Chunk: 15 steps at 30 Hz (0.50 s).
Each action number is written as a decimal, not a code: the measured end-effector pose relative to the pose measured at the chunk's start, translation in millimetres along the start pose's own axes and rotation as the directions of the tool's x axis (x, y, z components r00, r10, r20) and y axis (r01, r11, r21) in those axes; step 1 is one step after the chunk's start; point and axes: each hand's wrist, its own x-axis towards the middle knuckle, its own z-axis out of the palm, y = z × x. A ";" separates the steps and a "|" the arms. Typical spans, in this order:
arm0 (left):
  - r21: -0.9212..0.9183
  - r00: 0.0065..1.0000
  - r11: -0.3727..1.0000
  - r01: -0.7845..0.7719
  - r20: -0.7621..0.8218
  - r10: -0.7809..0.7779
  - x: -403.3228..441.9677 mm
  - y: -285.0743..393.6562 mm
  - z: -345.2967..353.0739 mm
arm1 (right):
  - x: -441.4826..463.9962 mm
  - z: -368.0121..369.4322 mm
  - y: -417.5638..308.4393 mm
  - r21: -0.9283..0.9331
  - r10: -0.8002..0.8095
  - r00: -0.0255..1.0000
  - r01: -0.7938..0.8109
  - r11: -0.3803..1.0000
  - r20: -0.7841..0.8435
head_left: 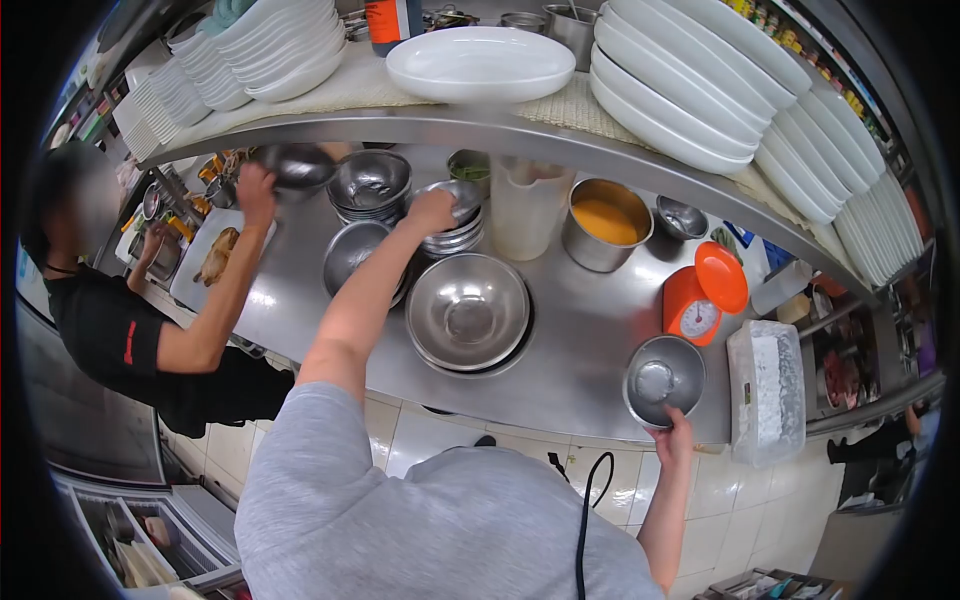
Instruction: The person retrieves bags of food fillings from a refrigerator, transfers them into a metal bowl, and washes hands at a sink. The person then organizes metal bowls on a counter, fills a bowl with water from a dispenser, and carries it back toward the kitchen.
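Observation:
My left hand reaches out to a stack of small steel bowls. Its fingers are closed at the rim of the top steel bowl, partly hidden by the hand itself. Close to the table's front right edge, my right hand grips the near rim of a steel mixing bowl, thumb inside. This bowl is tilted toward me and has a bright round patch at its bottom. Between my arms sits a large wide steel bowl, nested in another. Beyond the right-hand bowl stands an orange kitchen scale.
A pot of orange liquid and a tall clear pitcher stand under the shelf, which bears stacked white dishes. A plastic tub lies right. At left, a co-worker handles a dark bowl.

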 end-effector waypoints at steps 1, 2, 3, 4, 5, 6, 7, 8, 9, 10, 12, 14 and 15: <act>-0.078 1.000 0.997 0.024 -0.008 -0.025 -0.2 -1.8 -10.8 | -0.6 12.9 -1.8 -0.020 -0.003 1.000 0.003 1.000 0.021; -0.156 0.999 0.987 0.049 -0.014 -0.052 1.4 -6.2 -17.6 | 0.4 24.0 -2.1 -0.020 0.002 1.000 -0.001 1.000 0.021; -0.137 0.996 0.991 -0.001 -0.086 -0.011 6.2 -14.3 -18.9 | 2.7 34.6 -2.1 -0.036 0.014 0.999 -0.013 0.999 0.043; -0.136 0.996 0.991 0.004 -0.084 -0.015 8.0 -21.6 -24.2 | 5.0 44.5 -2.1 -0.052 0.027 0.998 -0.023 0.998 0.065; -0.348 0.997 0.937 0.035 -0.056 -0.058 9.2 -29.0 -30.5 | 7.3 53.3 -1.9 -0.097 0.025 0.994 -0.015 0.995 0.103; -0.544 0.995 0.837 0.068 -0.020 -0.094 10.3 -36.0 -36.2 | 7.5 65.9 -3.8 -0.098 0.030 0.994 -0.019 0.995 0.104; -0.660 0.986 0.750 0.052 -0.088 -0.145 15.7 -47.2 -31.3 | 6.3 80.8 -7.1 -0.125 0.071 0.988 -0.054 0.991 0.136; -0.659 0.985 0.750 0.057 -0.084 -0.149 8.7 -41.9 -39.7 | 7.2 94.1 -8.8 -0.155 0.114 0.980 -0.088 0.984 0.166; -0.789 0.957 0.603 -0.121 -0.254 -0.140 2.0 -37.0 -49.0 | 11.3 104.8 -8.7 -0.203 0.132 0.965 -0.086 0.975 0.226; -0.847 0.895 0.429 -0.312 -0.414 -0.167 -6.2 -29.2 -61.1 | 16.1 117.1 -7.1 -0.196 0.169 0.946 -0.117 0.974 0.275; -0.843 0.882 0.414 -0.345 -0.441 -0.163 -19.4 -21.2 -75.1 | 26.2 146.6 1.2 -0.223 0.236 0.903 -0.163 0.961 0.360; -0.780 0.989 0.625 -0.042 -0.123 -0.087 -44.9 -9.8 -87.2 | 33.3 184.8 9.5 -0.273 0.310 0.847 -0.205 0.940 0.432; -0.807 0.985 0.581 -0.108 -0.164 -0.045 -67.2 16.2 -93.3 | 35.5 203.8 13.3 -0.292 0.354 0.810 -0.236 0.927 0.468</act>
